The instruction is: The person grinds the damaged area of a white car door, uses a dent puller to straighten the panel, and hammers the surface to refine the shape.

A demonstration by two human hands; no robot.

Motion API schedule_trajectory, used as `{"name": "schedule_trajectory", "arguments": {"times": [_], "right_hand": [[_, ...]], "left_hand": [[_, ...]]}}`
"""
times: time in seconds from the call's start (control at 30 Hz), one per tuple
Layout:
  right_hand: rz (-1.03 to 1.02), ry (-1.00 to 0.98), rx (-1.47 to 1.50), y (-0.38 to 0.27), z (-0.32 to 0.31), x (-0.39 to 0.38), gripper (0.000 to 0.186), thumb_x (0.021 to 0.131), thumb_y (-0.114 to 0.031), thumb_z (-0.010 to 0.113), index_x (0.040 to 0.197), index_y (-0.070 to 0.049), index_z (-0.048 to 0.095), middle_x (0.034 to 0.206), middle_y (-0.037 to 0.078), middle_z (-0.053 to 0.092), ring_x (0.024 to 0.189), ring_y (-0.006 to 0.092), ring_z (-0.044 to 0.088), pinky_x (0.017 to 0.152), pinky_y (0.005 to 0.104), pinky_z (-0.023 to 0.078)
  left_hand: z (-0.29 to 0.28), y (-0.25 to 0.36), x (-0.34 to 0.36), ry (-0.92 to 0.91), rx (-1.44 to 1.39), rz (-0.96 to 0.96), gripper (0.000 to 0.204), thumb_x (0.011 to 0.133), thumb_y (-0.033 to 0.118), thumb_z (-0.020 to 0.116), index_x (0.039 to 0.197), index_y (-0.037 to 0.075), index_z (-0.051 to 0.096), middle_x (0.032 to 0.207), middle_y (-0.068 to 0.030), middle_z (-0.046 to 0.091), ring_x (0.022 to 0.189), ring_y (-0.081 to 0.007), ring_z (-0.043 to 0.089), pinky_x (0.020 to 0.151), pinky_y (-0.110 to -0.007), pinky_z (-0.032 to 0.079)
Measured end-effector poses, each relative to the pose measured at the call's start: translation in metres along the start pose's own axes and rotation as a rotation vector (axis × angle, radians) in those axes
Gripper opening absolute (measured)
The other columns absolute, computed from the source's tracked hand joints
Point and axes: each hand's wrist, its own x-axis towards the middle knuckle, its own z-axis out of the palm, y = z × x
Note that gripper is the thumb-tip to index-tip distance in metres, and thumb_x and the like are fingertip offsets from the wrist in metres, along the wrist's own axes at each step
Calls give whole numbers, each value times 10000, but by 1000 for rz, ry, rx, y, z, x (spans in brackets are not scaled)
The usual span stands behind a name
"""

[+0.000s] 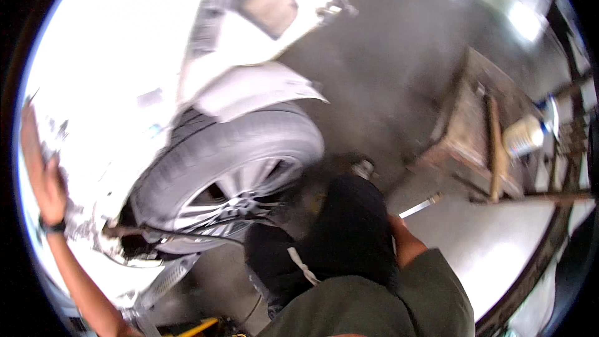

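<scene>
My left hand (48, 190) lies with fingers stretched out flat against the scuffed white car body (118, 106), at the far left. A dark band circles that wrist. Beside my right knee, my right hand (402, 237) is partly hidden by the leg and the sleeve. Out of it sticks a thin silvery bar-shaped tool (421, 205) with a brownish tip; the fingers around it hardly show. Between the hands is the car's wheel (240, 196), with silver spokes and a dusty tyre. A bent white fender piece (259, 90) juts over the tyre.
To the right stands a worn wooden bench (458, 140) with a wooden-handled tool (495, 143) and a white bottle (524, 136) on it. A pale panel (499, 243) lies below. A dark cable (206, 237) crosses the wheel's lower part. Something yellow (198, 327) shows at the bottom left.
</scene>
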Motion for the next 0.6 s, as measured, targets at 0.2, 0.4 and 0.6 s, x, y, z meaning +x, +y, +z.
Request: {"name": "schedule_trajectory", "arguments": {"times": [0.2, 0.4, 0.6], "right_hand": [[105, -191, -243, -47, -119, -53, 286, 931, -177, 694, 1187, -51, 701, 1029, 142, 730, 968, 275, 678, 884, 383, 553], [-529, 974, 438, -88, -340, -168, 240, 927, -72, 603, 1148, 14, 637, 1170, 184, 627, 1042, 319, 608, 883, 401, 481], [247, 1081, -239, -72, -441, -202, 587, 924, -267, 621, 1449, -29, 509, 1482, 249, 466, 1332, 465, 444, 1132, 572, 359]], "left_hand": [[-29, 24, 32, -25, -127, -128, 819, 982, 546, 366, 1601, 15, 291, 1653, -221, 293, 1546, -384, 253, 1257, -541, 163], [-40, 35, 50, -70, -140, -165, 863, 881, 458, 441, 1603, 14, 281, 1665, -215, 262, 1550, -368, 244, 1276, -501, 170], [-38, 43, 54, -127, -111, -162, 913, 918, 579, 392, 1615, 12, 226, 1676, -216, 222, 1561, -346, 216, 1282, -480, 150]]}}
